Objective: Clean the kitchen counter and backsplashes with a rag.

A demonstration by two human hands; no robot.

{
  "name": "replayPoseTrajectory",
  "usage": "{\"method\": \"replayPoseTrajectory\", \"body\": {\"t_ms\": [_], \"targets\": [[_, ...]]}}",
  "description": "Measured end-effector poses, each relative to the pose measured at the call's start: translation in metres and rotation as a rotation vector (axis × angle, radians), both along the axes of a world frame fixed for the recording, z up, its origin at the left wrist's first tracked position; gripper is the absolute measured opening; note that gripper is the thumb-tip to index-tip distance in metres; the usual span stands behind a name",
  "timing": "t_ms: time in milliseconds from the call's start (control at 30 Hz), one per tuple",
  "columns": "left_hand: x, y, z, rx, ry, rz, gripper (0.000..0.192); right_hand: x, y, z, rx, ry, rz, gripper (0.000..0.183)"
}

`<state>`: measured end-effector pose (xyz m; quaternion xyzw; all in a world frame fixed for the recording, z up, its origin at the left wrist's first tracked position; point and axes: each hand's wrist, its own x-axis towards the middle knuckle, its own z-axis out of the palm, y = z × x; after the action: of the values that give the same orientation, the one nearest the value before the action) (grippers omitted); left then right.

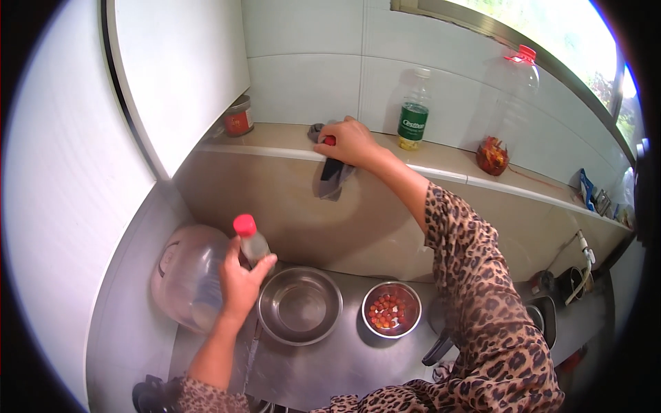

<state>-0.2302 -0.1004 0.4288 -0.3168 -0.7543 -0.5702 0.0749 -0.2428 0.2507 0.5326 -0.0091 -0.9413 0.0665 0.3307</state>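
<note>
In my left hand [240, 289] is a small clear bottle [256, 249] with a red cap, tilted above the left side of the counter. My right hand [351, 142] is stretched up to the tiled ledge [284, 137]. Its fingers close around a small red object [329, 140], which is mostly covered, so I cannot tell what it is. A grey and black cloth [335, 178] lies under that hand and hangs over the ledge's front edge. Below stand a wide, shallow metal basin [301, 308] and a smaller metal bowl [408, 322] with several small reddish round fruits [386, 311].
A pinkish translucent plastic container [191, 279] sits left of the basin. Along the ledge stand a red-labelled tin [238, 117], a green-labelled bottle [413, 113] and a large bottle [493, 155] with orange-red contents. A tap [587, 253] is at far right; a white cabinet [181, 77] juts in from the left.
</note>
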Motion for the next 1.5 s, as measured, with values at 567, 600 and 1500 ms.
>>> {"method": "replayPoseTrajectory", "body": {"t_ms": [567,600,1500], "targets": [[-0.179,0.185,0.095,0.062,0.261,0.210,0.050,-0.011,0.032,0.002,-0.218,-0.136,-0.092,0.052],[-0.191,0.187,0.093,0.043,0.269,0.214,0.052,-0.014,0.018,0.000,-0.159,-0.131,-0.137,0.054],[-0.154,0.118,0.026,0.264,0.317,0.120,0.053,0.061,-0.064,-0.058,0.196,0.048,0.399,0.019]]}}
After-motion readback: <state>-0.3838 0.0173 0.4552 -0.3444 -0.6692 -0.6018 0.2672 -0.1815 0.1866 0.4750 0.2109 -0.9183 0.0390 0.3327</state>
